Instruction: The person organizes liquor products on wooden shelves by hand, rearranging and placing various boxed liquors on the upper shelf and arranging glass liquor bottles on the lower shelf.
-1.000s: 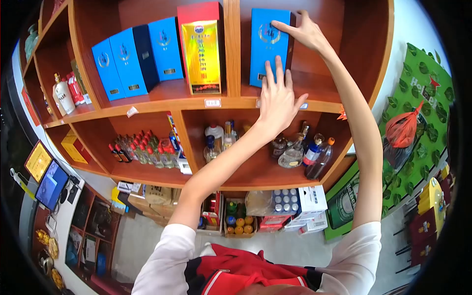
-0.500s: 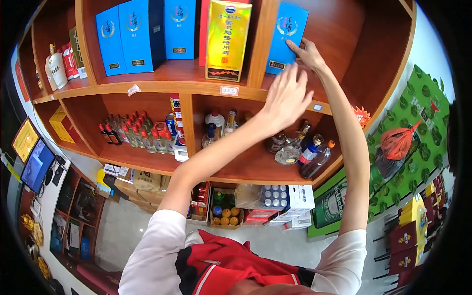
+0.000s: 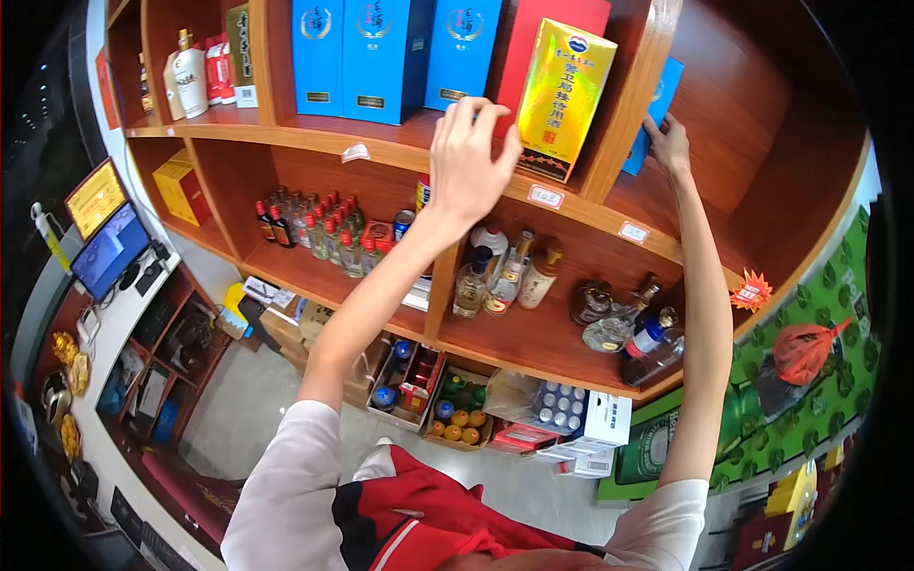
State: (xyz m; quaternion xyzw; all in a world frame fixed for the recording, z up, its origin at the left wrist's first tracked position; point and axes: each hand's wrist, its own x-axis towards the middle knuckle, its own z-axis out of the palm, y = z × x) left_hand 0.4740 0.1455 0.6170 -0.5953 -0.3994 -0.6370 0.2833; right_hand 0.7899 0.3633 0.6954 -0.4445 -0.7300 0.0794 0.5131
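My right hand [image 3: 670, 150] is at a blue liquor box [image 3: 655, 114] in the upper right compartment, thumb on its front and fingers by its right edge. A wooden divider partly hides that box. My left hand [image 3: 473, 160] is raised before the upper shelf's edge, fingers bent and apart, holding nothing. It overlaps the view near a gold liquor box [image 3: 567, 100], which leans slightly in front of a red box [image 3: 545, 21]. To the left stand more blue boxes [image 3: 381, 57] with white lettering.
Glass bottles [image 3: 473, 282] stand on the lower shelf, with small red-capped bottles [image 3: 328, 233] farther left. Cartons and a crate of oranges-coloured bottles [image 3: 464, 425] sit on the floor below. A monitor [image 3: 114, 249] is on the left counter; a red bag [image 3: 803, 354] hangs at right.
The view has turned left, so the shelves appear farther right. My left hand has moved away from my right hand, leftward past the gold box. My right hand stays at the blue box.
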